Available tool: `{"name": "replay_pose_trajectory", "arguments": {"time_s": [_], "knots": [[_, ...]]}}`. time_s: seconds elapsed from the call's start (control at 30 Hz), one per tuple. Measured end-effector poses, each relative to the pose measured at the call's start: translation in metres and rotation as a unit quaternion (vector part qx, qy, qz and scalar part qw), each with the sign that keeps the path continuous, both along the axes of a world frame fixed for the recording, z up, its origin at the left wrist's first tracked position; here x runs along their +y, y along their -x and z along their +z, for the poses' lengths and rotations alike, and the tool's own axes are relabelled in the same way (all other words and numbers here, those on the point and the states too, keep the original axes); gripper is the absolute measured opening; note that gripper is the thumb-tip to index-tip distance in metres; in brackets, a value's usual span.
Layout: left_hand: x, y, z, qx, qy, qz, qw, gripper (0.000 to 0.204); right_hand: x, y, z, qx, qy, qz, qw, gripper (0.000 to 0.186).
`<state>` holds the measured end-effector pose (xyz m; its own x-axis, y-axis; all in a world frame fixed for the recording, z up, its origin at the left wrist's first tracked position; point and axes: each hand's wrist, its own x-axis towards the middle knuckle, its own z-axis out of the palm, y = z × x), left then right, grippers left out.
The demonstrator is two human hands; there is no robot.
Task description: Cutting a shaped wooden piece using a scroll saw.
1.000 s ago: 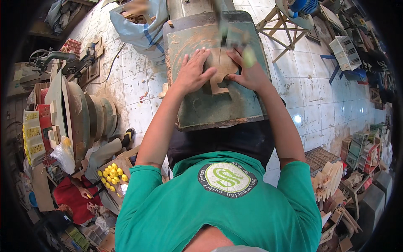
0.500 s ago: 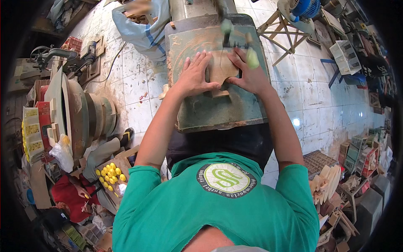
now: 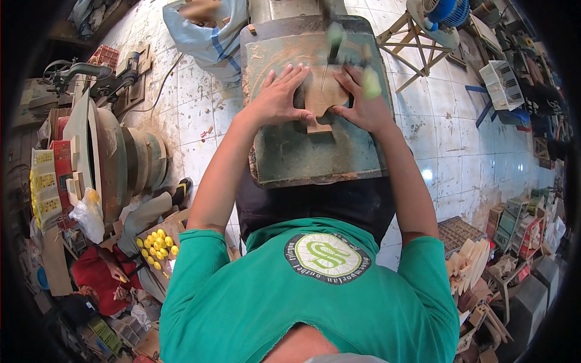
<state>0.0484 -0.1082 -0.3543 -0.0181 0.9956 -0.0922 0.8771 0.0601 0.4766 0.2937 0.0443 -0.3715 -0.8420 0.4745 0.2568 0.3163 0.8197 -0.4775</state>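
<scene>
A flat wooden piece (image 3: 321,104), wide at the far end with a narrow lower end, lies on the worn green saw table (image 3: 290,160). My left hand (image 3: 281,97) grips its left side, fingers stretched forward and the thumb on the narrow part. On the right side, my right hand (image 3: 366,109) holds it with index finger and thumb around the edge. A thin saw blade (image 3: 324,78) comes down onto the wood between my hands. Above it, the blade holder with pale green parts (image 3: 336,37) is blurred and partly covers my right fingers.
Sawdust and a small wood scrap (image 3: 252,28) lie on the table. Beyond its left corner stands a blue-white sack (image 3: 212,45) of offcuts. A fan (image 3: 443,11) sits on a wooden stand at far right. A person in red (image 3: 106,281) works at lower left beside yellow pieces (image 3: 158,243).
The wooden piece has turned slightly and shifted under the blade, its narrow end now showing more. Both hands have moved a little with it, keeping their hold.
</scene>
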Motion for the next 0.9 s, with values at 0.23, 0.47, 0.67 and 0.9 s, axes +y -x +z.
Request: {"name": "replay_pose_trajectory", "arguments": {"time_s": [0.23,0.47,0.67,0.9], "knots": [[0.003,0.002,0.002,-0.005,0.001,0.0,1.0,0.131,-0.001,0.0,0.001,-0.01,-0.002,-0.018,1.0,0.083],[0.003,-0.002,-0.001,0.033,-0.005,0.007,0.999,0.13,0.007,0.001,-0.004,0.003,0.007,0.007,1.0,0.083],[0.0,-0.007,-0.006,0.048,-0.016,0.026,0.998,0.129,0.016,0.004,-0.003,-0.041,0.003,0.012,0.999,0.082],[-0.009,-0.03,-0.009,0.066,-0.064,0.083,0.992,0.129,0.005,0.002,0.007,-0.029,-0.052,0.001,0.998,0.076]]}}
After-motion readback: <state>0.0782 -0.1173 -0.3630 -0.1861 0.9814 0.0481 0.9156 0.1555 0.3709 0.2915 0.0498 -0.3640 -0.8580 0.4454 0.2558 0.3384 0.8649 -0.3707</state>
